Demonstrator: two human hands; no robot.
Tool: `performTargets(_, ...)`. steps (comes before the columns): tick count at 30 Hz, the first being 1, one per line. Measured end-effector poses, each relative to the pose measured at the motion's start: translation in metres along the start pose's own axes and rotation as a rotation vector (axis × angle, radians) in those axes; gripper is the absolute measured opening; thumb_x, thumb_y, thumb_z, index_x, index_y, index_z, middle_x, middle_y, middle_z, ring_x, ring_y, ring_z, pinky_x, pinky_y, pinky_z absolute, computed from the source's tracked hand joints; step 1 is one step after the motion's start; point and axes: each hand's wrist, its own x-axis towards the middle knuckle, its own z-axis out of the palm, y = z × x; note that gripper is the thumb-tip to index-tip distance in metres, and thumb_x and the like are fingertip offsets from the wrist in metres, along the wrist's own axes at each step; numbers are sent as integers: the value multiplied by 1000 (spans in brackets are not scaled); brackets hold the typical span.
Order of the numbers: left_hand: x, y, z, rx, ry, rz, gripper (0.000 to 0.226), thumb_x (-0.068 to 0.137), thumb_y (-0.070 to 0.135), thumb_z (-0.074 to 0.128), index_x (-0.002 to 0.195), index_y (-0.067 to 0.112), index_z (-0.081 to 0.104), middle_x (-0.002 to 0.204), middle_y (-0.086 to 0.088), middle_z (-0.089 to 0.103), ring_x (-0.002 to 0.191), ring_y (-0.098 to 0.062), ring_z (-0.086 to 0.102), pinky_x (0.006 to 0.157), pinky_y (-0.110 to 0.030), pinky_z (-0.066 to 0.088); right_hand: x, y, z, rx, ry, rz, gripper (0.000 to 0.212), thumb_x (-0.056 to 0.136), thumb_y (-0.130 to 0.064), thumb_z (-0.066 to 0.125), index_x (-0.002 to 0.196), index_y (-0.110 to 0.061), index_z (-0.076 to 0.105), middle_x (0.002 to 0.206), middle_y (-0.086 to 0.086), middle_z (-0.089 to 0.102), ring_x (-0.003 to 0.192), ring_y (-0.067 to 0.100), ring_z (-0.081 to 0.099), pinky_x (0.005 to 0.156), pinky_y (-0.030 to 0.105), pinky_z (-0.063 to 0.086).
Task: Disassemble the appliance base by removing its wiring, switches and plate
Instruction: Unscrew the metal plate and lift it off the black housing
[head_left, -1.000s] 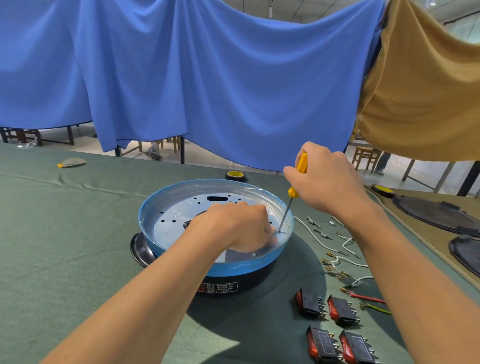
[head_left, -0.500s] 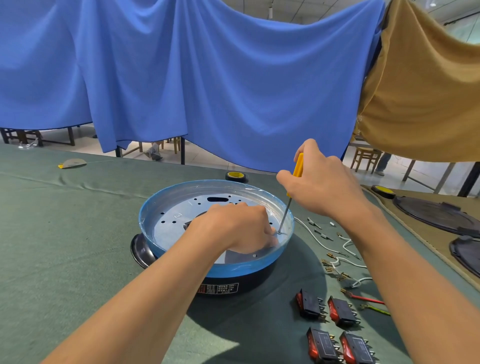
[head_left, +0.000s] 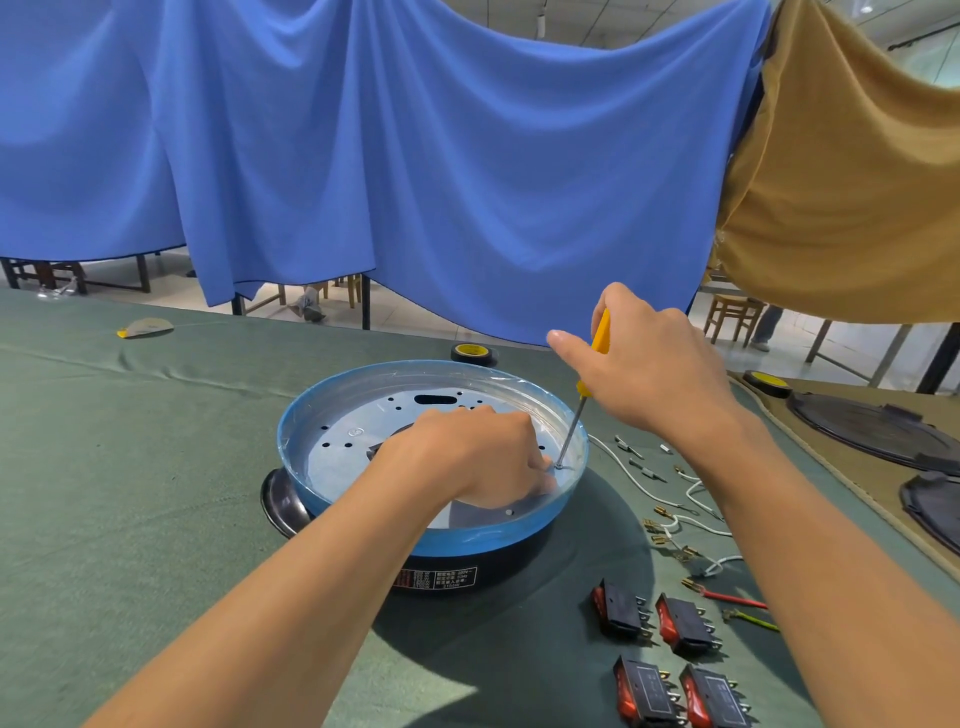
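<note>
Green cloth covered the bench, and near its middle sat the appliance base, blue-filmed rim upward, with the perforated metal plate not yet lifted out of it.

Our right hand had its grip closed round the yellow handle of the screwdriver. The shaft slanted down until its tip met a screw at the plate's right edge. Our left hand rested on the plate just beside that tip, fingers curled. We could not tell whether its grip pinched the screw or only steadied the plate.

Toward the bench's near right corner lay four switches with red rockers, in two pairs, well apart from the base. Beyond them, along the right side, were loose white wires with brass terminals, a red wire and a green-yellow wire.

From this we judged the wiring and switches already out and the plate the last part to go. At least this one screw was left. Our left hand and forearm hid part of the plate, so we could not say how many other fasteners remained. After them came only lifting the plate free.
</note>
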Motion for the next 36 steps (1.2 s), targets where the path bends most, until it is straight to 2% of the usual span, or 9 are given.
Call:
performTargets(4, 1, 0, 1, -8, 2, 5, 35, 97, 46, 45, 120, 31, 67, 104, 0, 67, 88, -24, 57, 82, -39, 49, 2, 1, -2, 47, -64, 1, 20, 85, -38, 54, 93, -23, 45, 81, 1, 56, 77, 27, 53, 65, 36, 41)
performTargets(9, 2, -1, 1, -12, 5, 9, 34, 98, 44, 46, 118, 29, 69, 107, 1, 68, 90, -23, 57, 84, -38, 49, 0, -4, -2, 36, 16, 29, 47, 83, -70, 46, 79, -23, 46, 75, -1, 55, 71, 22, 51, 63, 36, 41)
performTargets(13, 2, -1, 2, -11, 9, 15, 35, 99, 42, 45, 122, 28, 67, 105, 1, 67, 84, -20, 55, 72, -31, 42, 1, -2, -2, 68, 0, -53, 19, 87, -40, 56, 88, -22, 51, 79, 1, 58, 71, 21, 49, 54, 28, 34)
performTargets(14, 2, 0, 2, -12, 10, 14, 35, 99, 42, 45, 123, 28, 66, 106, 1, 67, 85, -20, 56, 73, -32, 43, 1, -2, -3, 62, -7, -41, 18, 84, -39, 55, 87, -22, 50, 77, -1, 56, 70, 19, 48, 54, 29, 32)
performTargets(18, 1, -1, 0, 1, 2, 2, 36, 99, 44, 44, 125, 31, 64, 111, 1, 67, 91, -21, 55, 78, -34, 45, 0, -4, -2, 46, 37, 20, 42, 84, -62, 48, 75, -21, 48, 70, -1, 53, 67, 20, 49, 61, 35, 38)
performTargets(22, 1, -1, 1, 3, 1, 10, 38, 99, 44, 43, 127, 29, 63, 107, 1, 67, 85, -19, 55, 73, -32, 41, 4, 0, -2, 71, -37, 1, 21, 87, -40, 55, 92, -20, 49, 84, 2, 57, 80, 27, 53, 63, 35, 39)
performTargets(27, 1, -1, 0, 2, 3, -6, 38, 98, 48, 43, 122, 30, 65, 104, 1, 67, 87, -22, 56, 83, -39, 49, 2, -1, -3, 41, -32, 38, 33, 86, -55, 50, 80, -22, 45, 77, 1, 54, 76, 27, 52, 64, 37, 38)
performTargets(32, 1, -2, 1, 7, 7, -5, 39, 98, 49, 42, 124, 30, 64, 103, 1, 67, 86, -22, 56, 81, -39, 49, 5, 3, -5, 112, -112, 16, 23, 84, -38, 57, 97, -23, 46, 88, 2, 57, 84, 27, 52, 66, 36, 40)
performTargets(36, 2, -2, 2, 5, 1, -1, 40, 97, 50, 42, 126, 31, 62, 108, 1, 67, 89, -23, 57, 87, -44, 49, 3, 2, -4, 41, -79, 52, 36, 86, -58, 50, 82, -23, 44, 79, 1, 54, 76, 25, 52, 65, 38, 40)
